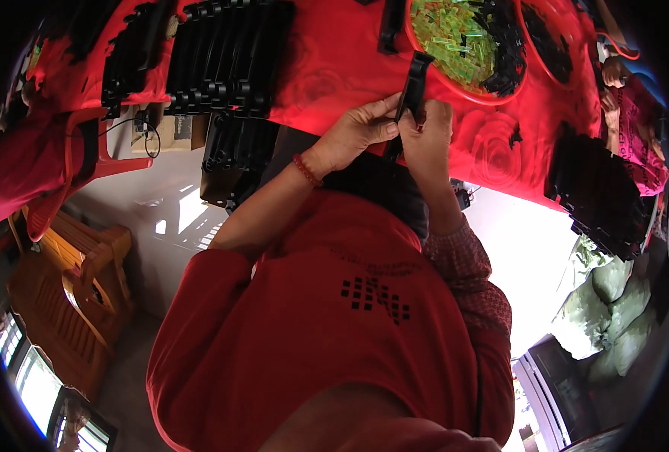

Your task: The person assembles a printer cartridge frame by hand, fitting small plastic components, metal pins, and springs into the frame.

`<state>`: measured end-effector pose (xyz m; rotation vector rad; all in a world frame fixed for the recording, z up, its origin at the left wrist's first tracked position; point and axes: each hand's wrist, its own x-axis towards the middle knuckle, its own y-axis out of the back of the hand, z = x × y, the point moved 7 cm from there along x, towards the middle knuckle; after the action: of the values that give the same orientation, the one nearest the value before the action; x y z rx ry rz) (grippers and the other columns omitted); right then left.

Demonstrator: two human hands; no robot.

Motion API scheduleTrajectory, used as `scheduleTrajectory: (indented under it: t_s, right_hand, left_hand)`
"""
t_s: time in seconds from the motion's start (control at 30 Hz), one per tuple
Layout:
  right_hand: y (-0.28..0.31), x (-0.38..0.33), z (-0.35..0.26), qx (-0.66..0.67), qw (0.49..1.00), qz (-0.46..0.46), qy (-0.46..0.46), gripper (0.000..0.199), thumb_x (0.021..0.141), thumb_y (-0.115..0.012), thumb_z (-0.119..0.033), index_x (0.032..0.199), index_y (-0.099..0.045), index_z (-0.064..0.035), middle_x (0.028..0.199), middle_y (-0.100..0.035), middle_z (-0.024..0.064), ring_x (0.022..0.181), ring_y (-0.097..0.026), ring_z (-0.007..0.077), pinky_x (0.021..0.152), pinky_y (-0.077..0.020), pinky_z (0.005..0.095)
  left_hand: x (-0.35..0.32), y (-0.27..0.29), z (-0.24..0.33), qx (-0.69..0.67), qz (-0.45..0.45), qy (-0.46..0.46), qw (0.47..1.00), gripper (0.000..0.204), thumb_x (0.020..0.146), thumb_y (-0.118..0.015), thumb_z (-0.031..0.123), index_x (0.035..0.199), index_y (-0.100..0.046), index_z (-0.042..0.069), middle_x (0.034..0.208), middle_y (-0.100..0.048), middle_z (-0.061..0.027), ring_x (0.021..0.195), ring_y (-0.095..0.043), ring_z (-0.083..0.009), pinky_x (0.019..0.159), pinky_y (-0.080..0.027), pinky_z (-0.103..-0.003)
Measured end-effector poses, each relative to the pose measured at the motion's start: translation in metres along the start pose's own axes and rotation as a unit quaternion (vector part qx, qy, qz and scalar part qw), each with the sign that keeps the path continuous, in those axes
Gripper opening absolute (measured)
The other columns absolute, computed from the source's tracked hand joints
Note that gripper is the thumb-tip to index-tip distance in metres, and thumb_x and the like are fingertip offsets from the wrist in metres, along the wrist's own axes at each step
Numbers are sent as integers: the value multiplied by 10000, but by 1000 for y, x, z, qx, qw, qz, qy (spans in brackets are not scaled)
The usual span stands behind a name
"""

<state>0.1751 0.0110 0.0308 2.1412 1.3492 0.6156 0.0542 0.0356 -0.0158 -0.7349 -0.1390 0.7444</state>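
A long black plastic part [416,79] stands tilted between my hands at the near edge of the red-covered table [319,90]. My left hand [361,132], with a red bead bracelet on its wrist, grips the part's side between thumb and fingers. Close against the same part, my right hand [429,143] is closed in a pinch; what its fingertips hold is hidden. Just beyond is a red-rimmed basket [466,96] with small yellow-green strips [451,38] and small black pieces [504,49].
Black plastic parts [225,56] lie in rows at the left. Another red basket [575,64] holds dark pieces. Black parts are piled [606,196] at the right edge, near another person's hand [613,73]. A red chair [86,166] stands left; pale sacks [583,320] are right.
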Motion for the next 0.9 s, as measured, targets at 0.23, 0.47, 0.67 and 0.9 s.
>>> scheduleTrajectory:
  t_s: [0.23, 0.47, 0.67, 0.9]
  right_hand:
    - [-2, 2, 15, 16, 999, -30, -12, 258, 805, -705, -135, 998, -580, -18, 1000, -555, 182, 885, -570, 341, 750, -447, 466]
    - [7, -5, -8, 288, 951, -86, -77, 294, 876, -675, -76, 1146, -603, 15, 964, -573, 81, 912, -605, 165, 758, -529, 278]
    - [3, -5, -8, 405, 898, -107, -132, 269, 883, -670, -59, 1125, -605, 38, 1004, -607, 87, 874, -612, 137, 742, -527, 253]
    - [-5, -1, 2, 285, 955, -34, -77, 161, 884, -661, -69, 998, -611, 32, 965, -627, 116, 845, -610, 153, 736, -512, 272]
  left_hand:
    - [2, 0, 0, -15, -1, 42, 999, 560, 974, -591, 116, 1483, -371, 37, 1372, -548, -38, 1227, -534, -138, 1056, -425, -288]
    - [3, 1, 10, -136, -9, 39, 990, 551, 968, -602, 154, 1445, -389, -20, 1293, -588, -84, 1188, -573, -155, 988, -506, -297]
    - [3, 2, 9, -136, 1, 40, 990, 550, 964, -608, 149, 1446, -393, -6, 1286, -593, -65, 1164, -595, -161, 989, -515, -299]
    - [2, -2, 12, -104, -15, 25, 994, 596, 912, -680, 116, 1455, -438, 77, 1184, -608, 36, 871, -566, -33, 707, -475, -176]
